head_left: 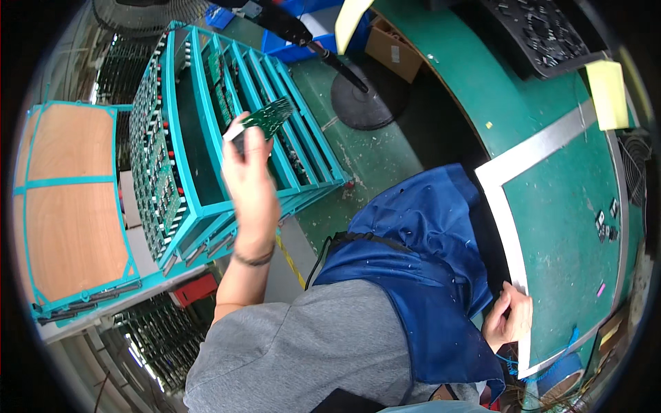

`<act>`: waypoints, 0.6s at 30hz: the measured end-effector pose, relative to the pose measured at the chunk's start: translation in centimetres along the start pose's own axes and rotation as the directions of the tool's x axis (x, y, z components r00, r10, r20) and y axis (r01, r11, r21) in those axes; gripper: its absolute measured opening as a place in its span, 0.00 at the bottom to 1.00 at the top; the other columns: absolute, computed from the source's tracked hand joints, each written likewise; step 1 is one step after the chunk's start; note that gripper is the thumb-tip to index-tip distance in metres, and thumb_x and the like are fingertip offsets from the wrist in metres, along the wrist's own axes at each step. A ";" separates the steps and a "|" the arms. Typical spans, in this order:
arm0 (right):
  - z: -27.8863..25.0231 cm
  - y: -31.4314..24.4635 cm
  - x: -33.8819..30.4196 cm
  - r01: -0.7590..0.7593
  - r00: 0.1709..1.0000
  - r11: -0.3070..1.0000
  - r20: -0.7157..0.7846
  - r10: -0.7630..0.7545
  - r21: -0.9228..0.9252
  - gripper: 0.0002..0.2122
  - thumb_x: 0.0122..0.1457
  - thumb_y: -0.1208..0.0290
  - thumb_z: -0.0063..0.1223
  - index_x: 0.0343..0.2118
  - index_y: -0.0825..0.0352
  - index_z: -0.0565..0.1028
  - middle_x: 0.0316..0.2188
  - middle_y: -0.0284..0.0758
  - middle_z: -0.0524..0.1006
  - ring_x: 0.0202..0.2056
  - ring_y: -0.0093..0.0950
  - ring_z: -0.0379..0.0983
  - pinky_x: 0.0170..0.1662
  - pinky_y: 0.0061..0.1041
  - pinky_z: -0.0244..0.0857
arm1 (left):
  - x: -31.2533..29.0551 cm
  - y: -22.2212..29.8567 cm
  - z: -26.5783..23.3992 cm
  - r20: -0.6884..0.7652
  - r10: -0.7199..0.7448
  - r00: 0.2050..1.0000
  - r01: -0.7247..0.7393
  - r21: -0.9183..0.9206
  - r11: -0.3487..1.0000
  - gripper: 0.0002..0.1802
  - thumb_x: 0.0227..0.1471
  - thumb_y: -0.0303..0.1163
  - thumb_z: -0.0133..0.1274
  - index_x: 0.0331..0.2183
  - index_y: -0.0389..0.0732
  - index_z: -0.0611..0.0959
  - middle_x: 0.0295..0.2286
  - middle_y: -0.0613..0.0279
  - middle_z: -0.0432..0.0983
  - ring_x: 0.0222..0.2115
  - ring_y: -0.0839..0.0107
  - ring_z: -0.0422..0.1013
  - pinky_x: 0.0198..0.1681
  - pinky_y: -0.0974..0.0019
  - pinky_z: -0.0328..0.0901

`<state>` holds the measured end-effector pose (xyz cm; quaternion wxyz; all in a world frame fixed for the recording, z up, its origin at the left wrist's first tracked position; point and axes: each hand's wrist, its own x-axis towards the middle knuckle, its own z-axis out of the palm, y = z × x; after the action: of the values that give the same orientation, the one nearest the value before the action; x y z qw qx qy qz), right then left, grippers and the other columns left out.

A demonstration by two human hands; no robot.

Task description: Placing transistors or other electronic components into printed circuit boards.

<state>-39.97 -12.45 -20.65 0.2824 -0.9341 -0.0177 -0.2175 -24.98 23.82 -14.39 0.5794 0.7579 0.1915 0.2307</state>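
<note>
My left hand (248, 172) is raised over a teal slotted rack (180, 138) and grips a green circuit board (267, 117) by one end. The board sits just above the rack's open slots, which hold several other green boards. My right hand (508, 318) rests on the near edge of the green worktable (564, 206), fingers curled at the white border strip; nothing shows in it. A blue apron (413, 275) covers my lap between both arms.
A teal-framed cart with a wooden top (65, 206) stands at the left. A fan base (365, 103), blue bins (303, 41) and a cardboard box (392, 48) sit on the floor beyond. Small dark parts (606, 224) lie on the table. A black tray (544, 34) is at the top right.
</note>
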 end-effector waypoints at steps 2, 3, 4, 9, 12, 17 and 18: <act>-0.2 0.0 -0.1 0.005 1.000 1.000 0.008 -0.005 0.000 0.03 0.58 0.78 0.53 0.29 0.71 0.78 0.24 0.37 0.78 0.22 0.34 0.72 0.27 0.29 0.64 | -0.3 4.1 -1.1 0.118 -0.069 0.991 0.091 -0.194 0.977 0.21 0.63 0.36 0.45 0.53 0.35 0.71 0.44 0.53 0.72 0.43 0.65 0.70 0.52 0.56 0.67; -0.1 0.3 -0.3 0.003 1.000 1.000 -0.005 -0.003 0.004 0.02 0.56 0.78 0.54 0.29 0.69 0.78 0.24 0.36 0.78 0.23 0.34 0.72 0.28 0.29 0.65 | -0.6 5.9 -1.6 0.194 -0.066 0.979 0.120 -0.280 0.953 0.22 0.64 0.37 0.43 0.54 0.34 0.70 0.48 0.51 0.70 0.46 0.62 0.69 0.52 0.53 0.68; -0.5 -0.3 0.3 -0.009 1.000 1.000 0.008 0.009 0.013 0.01 0.54 0.79 0.55 0.29 0.69 0.78 0.24 0.37 0.78 0.23 0.34 0.72 0.29 0.29 0.66 | -0.5 7.4 -2.8 0.267 -0.069 0.961 0.168 -0.368 0.915 0.24 0.64 0.39 0.41 0.54 0.32 0.69 0.53 0.49 0.67 0.50 0.60 0.68 0.53 0.50 0.68; -1.9 -1.7 1.1 -0.385 0.921 0.881 0.059 0.384 0.274 0.07 0.52 0.79 0.59 0.35 0.71 0.79 0.25 0.37 0.78 0.25 0.26 0.73 0.31 0.24 0.66 | -0.7 10.2 -3.8 0.628 0.156 0.762 0.391 -0.639 0.662 0.32 0.65 0.41 0.35 0.61 0.28 0.55 0.60 0.42 0.55 0.57 0.53 0.61 0.57 0.46 0.62; -3.6 -1.9 0.7 -0.346 0.855 0.426 0.095 0.509 0.836 0.18 0.64 0.65 0.49 0.51 0.73 0.69 0.33 0.36 0.78 0.27 0.21 0.73 0.32 0.21 0.67 | -1.0 9.2 0.1 0.779 0.285 0.559 0.584 -0.613 0.532 0.39 0.63 0.42 0.39 0.62 0.26 0.46 0.52 0.44 0.65 0.56 0.55 0.62 0.60 0.48 0.57; -7.1 -1.5 -0.6 -0.275 0.698 0.222 0.036 0.716 0.935 0.17 0.66 0.64 0.44 0.51 0.73 0.67 0.36 0.36 0.77 0.28 0.22 0.74 0.30 0.20 0.68 | -5.0 5.2 11.8 0.970 0.191 0.149 0.856 -0.224 0.467 0.37 0.62 0.42 0.42 0.63 0.31 0.50 0.51 0.47 0.67 0.51 0.56 0.67 0.51 0.51 0.65; -7.7 -0.5 -1.6 -0.314 0.626 0.224 0.024 0.779 0.923 0.15 0.66 0.66 0.44 0.50 0.72 0.68 0.35 0.35 0.77 0.28 0.21 0.74 0.29 0.19 0.68 | -5.9 5.1 14.2 0.988 0.118 0.104 0.835 -0.151 0.530 0.37 0.62 0.42 0.43 0.62 0.30 0.52 0.49 0.48 0.68 0.48 0.57 0.70 0.45 0.55 0.70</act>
<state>-44.58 -16.02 -15.30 0.7657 -0.5122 0.2838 -0.2660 -21.62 8.06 -13.40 0.8448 0.3355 -0.1057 -0.4033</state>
